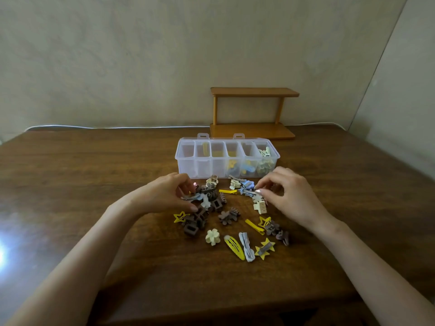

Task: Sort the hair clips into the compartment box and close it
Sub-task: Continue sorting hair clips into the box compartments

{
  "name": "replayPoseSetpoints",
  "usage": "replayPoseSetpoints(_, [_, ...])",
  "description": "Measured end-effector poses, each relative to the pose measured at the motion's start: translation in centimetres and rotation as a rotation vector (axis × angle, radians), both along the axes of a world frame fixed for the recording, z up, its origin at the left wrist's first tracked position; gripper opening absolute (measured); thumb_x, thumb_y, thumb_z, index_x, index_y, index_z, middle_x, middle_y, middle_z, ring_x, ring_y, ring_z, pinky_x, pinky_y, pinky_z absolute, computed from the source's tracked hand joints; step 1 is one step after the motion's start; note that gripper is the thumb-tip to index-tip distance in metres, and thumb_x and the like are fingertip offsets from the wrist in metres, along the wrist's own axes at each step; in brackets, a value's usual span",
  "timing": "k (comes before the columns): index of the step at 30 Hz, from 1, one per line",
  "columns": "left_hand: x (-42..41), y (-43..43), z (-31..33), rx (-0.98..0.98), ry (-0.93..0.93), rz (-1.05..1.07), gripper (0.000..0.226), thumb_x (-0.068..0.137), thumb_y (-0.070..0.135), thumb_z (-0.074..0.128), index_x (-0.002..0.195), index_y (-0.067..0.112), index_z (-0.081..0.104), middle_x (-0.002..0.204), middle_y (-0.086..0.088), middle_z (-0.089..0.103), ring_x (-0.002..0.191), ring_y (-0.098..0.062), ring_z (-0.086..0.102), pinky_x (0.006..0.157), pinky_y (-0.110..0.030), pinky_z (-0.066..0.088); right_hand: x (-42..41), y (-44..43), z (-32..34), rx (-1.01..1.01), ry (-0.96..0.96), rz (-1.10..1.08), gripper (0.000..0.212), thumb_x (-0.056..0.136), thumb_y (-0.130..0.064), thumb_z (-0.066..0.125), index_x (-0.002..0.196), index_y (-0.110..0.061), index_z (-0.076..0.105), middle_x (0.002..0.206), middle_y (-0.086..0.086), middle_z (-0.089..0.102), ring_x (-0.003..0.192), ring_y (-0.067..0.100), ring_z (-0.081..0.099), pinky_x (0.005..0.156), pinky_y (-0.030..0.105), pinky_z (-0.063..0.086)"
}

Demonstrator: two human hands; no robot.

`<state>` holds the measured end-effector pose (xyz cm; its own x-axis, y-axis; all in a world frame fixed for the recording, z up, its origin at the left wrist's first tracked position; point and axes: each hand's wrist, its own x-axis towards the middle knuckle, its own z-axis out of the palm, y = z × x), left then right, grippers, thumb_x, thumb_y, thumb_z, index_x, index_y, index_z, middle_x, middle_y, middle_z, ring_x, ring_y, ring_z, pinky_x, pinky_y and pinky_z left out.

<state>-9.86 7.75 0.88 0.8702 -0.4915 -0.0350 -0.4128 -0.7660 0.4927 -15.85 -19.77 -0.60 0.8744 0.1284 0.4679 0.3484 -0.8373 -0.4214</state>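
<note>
A wooden table (94, 175) holds a scattered pile of hair clips (226, 217) in brown, cream, yellow and grey. Just behind the pile stands a clear compartment box (188, 158) with its top open and clips in several of its right-hand sections. The left hand (169, 194) curls over the brown clips at the pile's left edge; I cannot tell whether it grips one. The right hand (287, 194) pinches a grey clip (249, 192) between thumb and forefinger. A small wooden shelf (254, 92) stands behind the box.
</note>
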Motion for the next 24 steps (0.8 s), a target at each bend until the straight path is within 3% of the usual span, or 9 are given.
replayPoseSetpoints(3, [-0.3, -0.4, 0.0, 0.024, 0.012, -0.009, 0.042, 0.071, 0.04, 0.075, 0.103, 0.024, 0.054, 0.102, 0.009, 0.056, 0.095, -0.008, 0.055, 0.081, -0.025, 0.05, 0.8, -0.6, 0.2, 0.05, 0.0, -0.056, 0.006, 0.083, -0.019, 0.068, 0.088, -0.02, 0.07, 0.086, -0.01, 0.058, 0.082, 0.005, 0.052, 0.073, 0.022, 0.043])
replayPoseSetpoints(9, [-0.7, -0.9, -0.2, -0.076, 0.002, -0.057, 0.024, 0.077, 0.035, 0.071, 0.094, 0.025, 0.057, 0.093, 0.009, 0.062, 0.082, -0.003, 0.06, 0.066, -0.014, 0.046, 1.8, -0.9, 0.6, 0.015, 0.095, -0.059, 0.014, 0.088, -0.014, 0.061, 0.095, -0.021, 0.072, 0.093, -0.007, 0.061, 0.09, 0.009, 0.053, 0.079, 0.026, 0.045])
replayPoseSetpoints(15, [-0.8, -1.1, -0.2, -0.106, -0.071, -0.065, 0.01, 0.084, 0.027, 0.065, 0.091, 0.023, 0.059, 0.079, 0.01, 0.064, 0.069, 0.001, 0.06, 0.059, -0.01, 0.043, 3.1, 0.2, 1.2, -0.161, 0.212, -0.033, 0.012, 0.087, -0.026, 0.064, 0.096, -0.027, 0.071, 0.092, -0.009, 0.058, 0.094, 0.007, 0.047, 0.075, 0.023, 0.036])
replayPoseSetpoints(19, [-0.5, -1.5, -0.6, -0.133, -0.347, -0.016, 0.012, 0.086, 0.026, 0.061, 0.097, 0.021, 0.06, 0.092, 0.009, 0.055, 0.085, -0.007, 0.051, 0.072, -0.022, 0.044, 3.8, 1.3, 1.2, -0.173, 0.18, 0.026, 0.019, 0.086, -0.029, 0.064, 0.105, -0.03, 0.069, 0.089, -0.006, 0.052, 0.092, 0.008, 0.042, 0.071, 0.022, 0.034])
replayPoseSetpoints(24, [-0.1, -1.2, -1.7, 0.06, -0.269, -0.03, 0.033, 0.091, 0.018, 0.054, 0.122, 0.03, 0.055, 0.118, 0.004, 0.043, 0.114, -0.013, 0.035, 0.097, -0.029, 0.036, 4.2, 2.7, 0.7, -0.224, 0.24, 0.164, 0.023, 0.089, -0.026, 0.061, 0.109, -0.036, 0.067, 0.094, -0.006, 0.053, 0.095, 0.009, 0.041, 0.08, 0.025, 0.03])
